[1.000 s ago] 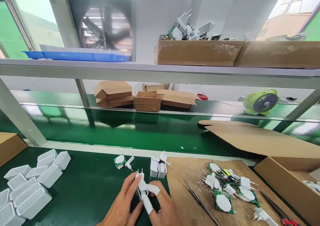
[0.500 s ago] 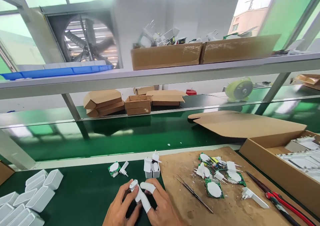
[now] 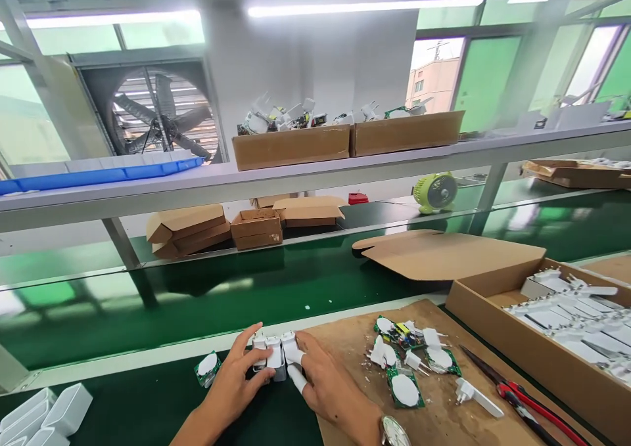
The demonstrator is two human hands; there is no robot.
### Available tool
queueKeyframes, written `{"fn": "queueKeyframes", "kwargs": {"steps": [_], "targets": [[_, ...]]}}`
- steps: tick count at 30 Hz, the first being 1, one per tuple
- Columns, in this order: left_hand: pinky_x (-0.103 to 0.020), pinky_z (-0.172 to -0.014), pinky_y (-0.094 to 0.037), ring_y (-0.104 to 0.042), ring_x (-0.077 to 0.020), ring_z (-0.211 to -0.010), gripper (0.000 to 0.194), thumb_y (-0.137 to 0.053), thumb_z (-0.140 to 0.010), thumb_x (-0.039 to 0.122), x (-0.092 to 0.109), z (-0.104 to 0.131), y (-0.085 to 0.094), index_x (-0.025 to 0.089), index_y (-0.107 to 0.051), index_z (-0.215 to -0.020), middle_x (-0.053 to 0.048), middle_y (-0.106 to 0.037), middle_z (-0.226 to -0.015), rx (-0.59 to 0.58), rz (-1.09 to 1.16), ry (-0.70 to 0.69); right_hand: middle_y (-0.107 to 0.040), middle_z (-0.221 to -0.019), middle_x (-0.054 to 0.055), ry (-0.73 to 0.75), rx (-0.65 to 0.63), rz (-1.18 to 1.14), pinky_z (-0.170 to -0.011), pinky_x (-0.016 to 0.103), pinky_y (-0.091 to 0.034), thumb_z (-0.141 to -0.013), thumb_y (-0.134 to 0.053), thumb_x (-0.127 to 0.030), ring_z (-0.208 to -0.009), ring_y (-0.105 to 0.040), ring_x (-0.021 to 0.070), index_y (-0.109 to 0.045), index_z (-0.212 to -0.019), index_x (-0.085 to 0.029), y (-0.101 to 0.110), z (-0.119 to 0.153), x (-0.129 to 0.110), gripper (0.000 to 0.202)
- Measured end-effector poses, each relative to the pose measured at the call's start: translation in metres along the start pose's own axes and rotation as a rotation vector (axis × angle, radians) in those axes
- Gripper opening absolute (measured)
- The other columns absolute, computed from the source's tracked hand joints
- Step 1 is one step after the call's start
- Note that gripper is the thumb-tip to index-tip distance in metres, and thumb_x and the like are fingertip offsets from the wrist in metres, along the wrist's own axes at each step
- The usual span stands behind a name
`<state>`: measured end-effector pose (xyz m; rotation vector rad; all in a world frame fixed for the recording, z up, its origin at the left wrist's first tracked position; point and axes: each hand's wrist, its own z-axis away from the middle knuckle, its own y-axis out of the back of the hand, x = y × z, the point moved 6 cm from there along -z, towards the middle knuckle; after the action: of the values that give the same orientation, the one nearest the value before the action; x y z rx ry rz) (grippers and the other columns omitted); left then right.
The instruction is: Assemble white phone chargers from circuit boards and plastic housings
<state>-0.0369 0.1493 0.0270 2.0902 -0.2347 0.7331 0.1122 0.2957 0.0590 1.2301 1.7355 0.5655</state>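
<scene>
My left hand [image 3: 241, 374] is closed around the left side of a small group of white plug housings [image 3: 274, 354] on the green mat. From the right, my right hand [image 3: 320, 377] pinches a white piece [image 3: 290, 346] against the same group, with white covers on its thumb and finger. A green circuit board with a white disc [image 3: 208, 368] lies just left of my left hand. On the brown sheet to the right rest several circuit boards [image 3: 405, 388] and a white plug with a long arm [image 3: 477, 397].
Red-handled cutters [image 3: 522, 397] lie beside an open carton of white parts [image 3: 532, 367] at the right. White cases [image 3: 69, 408] stand at the lower left. A cardboard sheet [image 3: 453, 255] lies behind, under a shelf [image 3: 296, 177].
Both hands have moved up and forward with the white piece to the group of housings. The view has shifted, showing more of the carton at the right and a watch on my right wrist.
</scene>
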Motion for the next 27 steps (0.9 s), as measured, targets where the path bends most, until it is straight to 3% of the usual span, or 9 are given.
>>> {"fn": "queueKeyframes", "kwargs": {"steps": [4,7,9,11,15,17,20,23,27], "targets": [[-0.052,-0.104,-0.061,-0.067,-0.0322,-0.129,0.016,-0.065,-0.099,0.032,0.003,-0.003,-0.003,0.026,-0.073,-0.111,-0.016,-0.048,-0.16,0.014,0.002,-0.003,-0.055,-0.153,0.023,-0.042,-0.092,0.012,-0.109,0.051,-0.057,-0.067,-0.05,0.006,-0.135,-0.063,0.0357,-0.068,-0.098,-0.014,-0.006,-0.004,0.004,0.041],[-0.052,-0.107,-0.059,-0.063,-0.0328,-0.133,0.018,-0.061,-0.099,0.031,0.008,-0.008,0.0,0.025,-0.07,-0.113,-0.015,-0.05,-0.157,-0.086,0.022,0.08,-0.064,-0.14,0.02,-0.06,-0.119,0.004,-0.109,0.051,-0.057,-0.066,-0.048,0.006,-0.131,-0.064,0.0351,-0.066,-0.097,-0.015,-0.007,-0.009,0.008,0.041],[-0.048,-0.102,-0.06,-0.068,-0.0306,-0.124,0.019,-0.06,-0.098,0.03,0.011,-0.013,0.003,0.026,-0.067,-0.115,-0.014,-0.051,-0.156,-0.169,0.06,0.143,-0.065,-0.138,0.018,-0.065,-0.144,-0.009,-0.109,0.05,-0.057,-0.067,-0.048,0.005,-0.128,-0.065,0.0336,-0.067,-0.103,-0.015,-0.008,-0.01,0.01,0.046],[-0.046,-0.1,-0.059,-0.068,-0.0296,-0.122,0.019,-0.063,-0.096,0.029,0.013,-0.019,0.005,0.027,-0.067,-0.114,-0.012,-0.05,-0.156,-0.215,0.087,0.171,-0.062,-0.143,0.019,-0.068,-0.173,-0.025,-0.111,0.048,-0.056,-0.067,-0.049,0.004,-0.13,-0.064,0.0329,-0.068,-0.109,-0.015,-0.011,-0.01,0.012,0.049],[-0.044,-0.11,-0.05,-0.061,-0.0293,-0.13,0.022,-0.073,-0.089,0.026,0.013,-0.032,0.004,0.027,-0.07,-0.111,-0.009,-0.059,-0.145,-0.259,0.126,0.17,-0.048,-0.159,0.022,-0.095,-0.223,-0.06,-0.119,0.05,-0.049,-0.071,-0.049,0.003,-0.146,-0.052,0.0354,-0.069,-0.114,-0.013,-0.016,-0.009,0.018,0.05],[-0.043,-0.112,-0.047,-0.06,-0.0289,-0.129,0.019,-0.075,-0.087,0.027,0.012,-0.037,0.002,0.026,-0.071,-0.106,-0.009,-0.063,-0.14,-0.28,0.144,0.17,-0.048,-0.16,0.02,-0.085,-0.222,-0.116,-0.123,0.051,-0.045,-0.07,-0.051,0.003,-0.151,-0.046,0.035,-0.069,-0.116,-0.015,-0.016,-0.009,0.02,0.052],[-0.041,-0.108,-0.047,-0.062,-0.0279,-0.124,0.017,-0.073,-0.087,0.028,0.011,-0.041,0.001,0.023,-0.07,-0.104,-0.009,-0.062,-0.14,-0.304,0.171,0.182,-0.055,-0.154,0.014,-0.063,-0.186,-0.188,-0.122,0.048,-0.047,-0.071,-0.051,0.002,-0.145,-0.053,0.0313,-0.07,-0.117,-0.02,-0.013,-0.009,0.02,0.054],[-0.037,-0.103,-0.048,-0.063,-0.0263,-0.12,0.026,-0.077,-0.082,0.028,0.012,-0.042,0.002,0.025,-0.072,-0.108,-0.007,-0.064,-0.135,-0.347,0.208,0.189,-0.057,-0.152,0.012,-0.046,-0.162,-0.218,-0.121,0.046,-0.047,-0.073,-0.051,0.001,-0.143,-0.054,0.0288,-0.069,-0.122,-0.023,-0.01,-0.01,0.017,0.057],[-0.039,-0.109,-0.047,-0.06,-0.0292,-0.128,0.038,-0.076,-0.08,0.032,0.009,-0.039,0.0,0.029,-0.076,-0.117,-0.009,-0.062,-0.141,-0.392,0.247,0.181,-0.058,-0.149,0.013,-0.017,-0.129,-0.233,-0.12,0.045,-0.047,-0.076,-0.053,-0.001,-0.141,-0.055,0.0277,-0.068,-0.127,-0.022,-0.009,-0.008,0.012,0.057]]}}
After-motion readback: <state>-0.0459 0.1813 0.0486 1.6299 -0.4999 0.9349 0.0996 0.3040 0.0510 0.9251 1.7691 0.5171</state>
